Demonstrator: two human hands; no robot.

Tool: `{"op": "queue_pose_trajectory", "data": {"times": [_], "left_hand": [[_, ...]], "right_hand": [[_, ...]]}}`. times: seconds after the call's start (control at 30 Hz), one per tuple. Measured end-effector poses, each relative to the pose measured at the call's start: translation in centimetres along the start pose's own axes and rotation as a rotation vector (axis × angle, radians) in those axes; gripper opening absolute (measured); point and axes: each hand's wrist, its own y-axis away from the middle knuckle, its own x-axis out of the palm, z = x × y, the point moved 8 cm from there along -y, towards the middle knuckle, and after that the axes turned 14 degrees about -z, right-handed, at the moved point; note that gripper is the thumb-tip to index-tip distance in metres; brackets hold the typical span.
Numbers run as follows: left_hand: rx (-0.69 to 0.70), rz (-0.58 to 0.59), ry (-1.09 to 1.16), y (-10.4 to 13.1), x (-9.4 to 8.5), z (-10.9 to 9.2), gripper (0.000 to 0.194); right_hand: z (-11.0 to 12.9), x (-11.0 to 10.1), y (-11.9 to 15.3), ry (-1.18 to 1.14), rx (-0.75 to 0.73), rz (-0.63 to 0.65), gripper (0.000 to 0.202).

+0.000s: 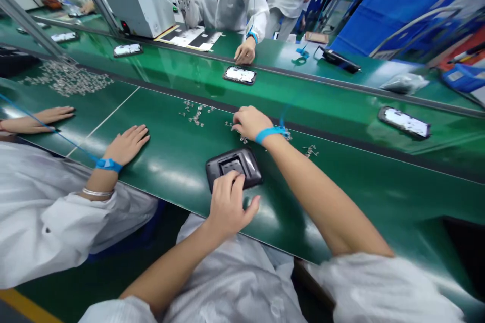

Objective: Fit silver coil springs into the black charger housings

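A black plastic housing (pixel 253 164) with a rectangular recess in its middle lies on the green bench before me. My left hand (pixel 229 207) rests on its near side, fingertips at the recess and thumb held apart. Beyond the housing, my right hand (pixel 252 123) reaches down among small clear-looking parts (pixel 243 137), fingers curled together; whatever is between the fingertips is hidden. A blue wrist strap (pixel 271 135) circles my right wrist. More of the same small pieces (pixel 197 115) lie scattered to the left, and a few others (pixel 310 151) to the right.
Behind the bench runs a green conveyor carrying phone-like units (pixel 240 75), one (pixel 404 122) at the right. A co-worker's hand (pixel 245 52) is by the middle unit. At left are a neighbour's hands (pixel 127 146) and a heap of small parts (pixel 71 78). A dark object (pixel 462 247) sits at right.
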Motion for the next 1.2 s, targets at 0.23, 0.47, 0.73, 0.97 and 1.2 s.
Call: {"op": "queue_pose_trajectory", "data": {"times": [0.23,0.47,0.73,0.97,1.2], "left_hand": [[-0.036,0.027,0.233,-0.4,-1.5,0.5,0.038],[0.024,-0.198,0.009,-7.7,-5.3,6.1,0.029],[-0.362,-0.135,0.340,-6.1,-2.2,7.4,0.014],[-0.439,0.080,0.364,-4.8,-0.2,8.4,0.015],[-0.390,0.090,0.220,-4.1,1.1,9.9,0.013]], "right_hand": [[0.8,3.6,-4.4,-0.045,0.059,0.041,0.012],[5.3,-2.3,0.7,-1.004,-0.131,0.107,0.041],[6.5,-4.0,7.4,-1.063,-0.101,0.135,0.038],[7.1,-4.1,9.7,-0.302,-0.382,-0.050,0.023],[6.0,-1.8,9.9,-0.157,-0.267,-0.073,0.022]]}}
